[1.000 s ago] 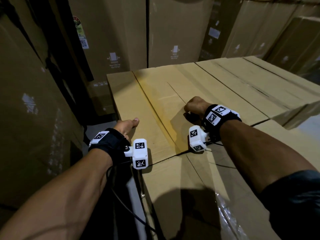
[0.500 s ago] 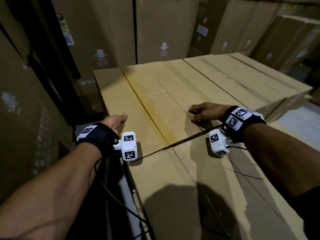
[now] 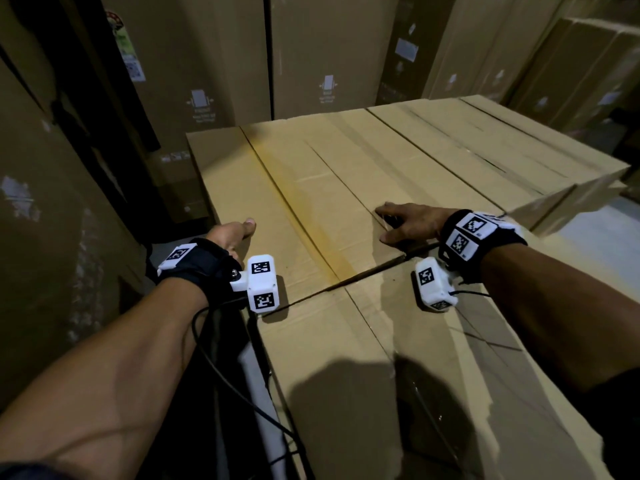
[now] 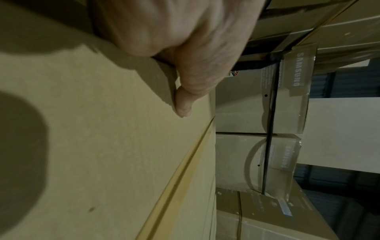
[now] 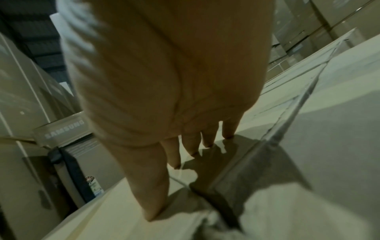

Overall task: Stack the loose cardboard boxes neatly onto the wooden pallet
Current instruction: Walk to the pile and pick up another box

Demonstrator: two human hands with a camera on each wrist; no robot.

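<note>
Flat cardboard box (image 3: 311, 202) lies on top of the stack, far end toward the tall cartons (image 3: 207, 81) at the back, near end butting a second box (image 3: 381, 375) closer to the person. Plain brown, broad and shallow; yellowish tape seam (image 3: 294, 209) runs lengthwise, a few creases on the lid, corners look intact. More flat boxes (image 3: 485, 143) sit level beside it on the right. Pallet not in view, presumably under the stack.

Step in hand, my read: squaring this box into its row, not lifting it. Left hand (image 3: 228, 235) is at the box's left edge, thumb on the top face, the other fingers hidden over the side in head view; the left wrist view shows only the thumb (image 4: 183, 104), so whether that grip is clamped I can't tell. Right hand (image 3: 408, 225) is flat on the lid, fingers (image 5: 207, 138) straight and spread, pressing, holding nothing.

Next move likely calls for a firm even shove from both hands to close the seam with its neighbours, then a check that edges line up. Wide thin box, could skew if pushed from one side only.
</note>
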